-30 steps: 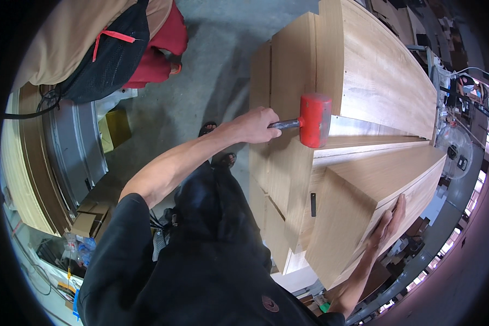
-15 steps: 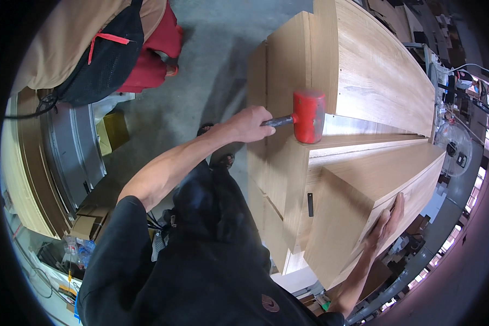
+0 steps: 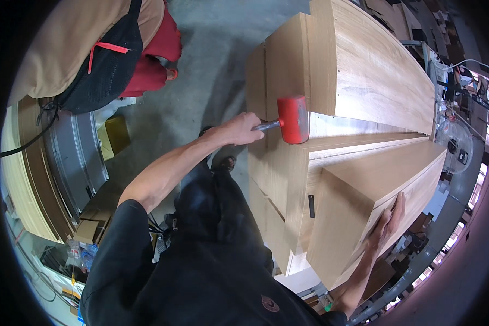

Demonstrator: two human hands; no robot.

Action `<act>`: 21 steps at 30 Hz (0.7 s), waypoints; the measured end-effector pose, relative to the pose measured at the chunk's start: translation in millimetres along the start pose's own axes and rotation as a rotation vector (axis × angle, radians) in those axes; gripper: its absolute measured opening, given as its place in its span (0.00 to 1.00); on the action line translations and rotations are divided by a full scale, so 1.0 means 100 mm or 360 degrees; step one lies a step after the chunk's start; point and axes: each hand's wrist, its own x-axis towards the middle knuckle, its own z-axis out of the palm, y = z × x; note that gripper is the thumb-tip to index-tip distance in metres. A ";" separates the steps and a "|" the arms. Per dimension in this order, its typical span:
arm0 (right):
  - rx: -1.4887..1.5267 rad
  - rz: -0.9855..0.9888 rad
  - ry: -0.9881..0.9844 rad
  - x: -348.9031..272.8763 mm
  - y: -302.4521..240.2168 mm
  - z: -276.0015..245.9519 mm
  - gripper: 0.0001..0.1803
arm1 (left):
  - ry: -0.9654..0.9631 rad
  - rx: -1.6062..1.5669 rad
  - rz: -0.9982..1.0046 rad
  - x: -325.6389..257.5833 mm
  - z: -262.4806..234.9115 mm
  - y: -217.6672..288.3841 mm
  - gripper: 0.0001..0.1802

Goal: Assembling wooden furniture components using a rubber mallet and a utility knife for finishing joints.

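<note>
While the right hand (image 3: 388, 220) lies flat, fingers straight, against a pale wooden box (image 3: 369, 182), the left hand (image 3: 243, 129) is wrapped round the handle of a red mallet (image 3: 293, 119), whose head hangs before a larger wooden cabinet (image 3: 386, 70); contact there cannot be told. Hammering seems the step in hand; another blow would call for a steady box and a square swing. Beyond stands a fan (image 3: 453, 146).

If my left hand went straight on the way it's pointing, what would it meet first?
Your left hand grips the red mallet; its head would probably meet the wooden furniture first, though depth is unclear.
</note>
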 end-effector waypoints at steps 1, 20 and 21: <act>0.0000 0.0004 0.0002 0.00 0.00 0.00 0.40 | -0.0025 -0.0050 -0.0020 0.02 0.00 -0.03 0.17; 0.0066 0.0093 0.0069 0.01 0.00 -0.04 0.34 | -0.0039 -0.0172 0.0127 -0.31 -0.01 0.20 0.16; 0.0082 0.0058 0.0052 0.01 0.02 -0.02 0.33 | -0.0055 -0.0204 0.0022 -0.36 -0.02 0.13 0.17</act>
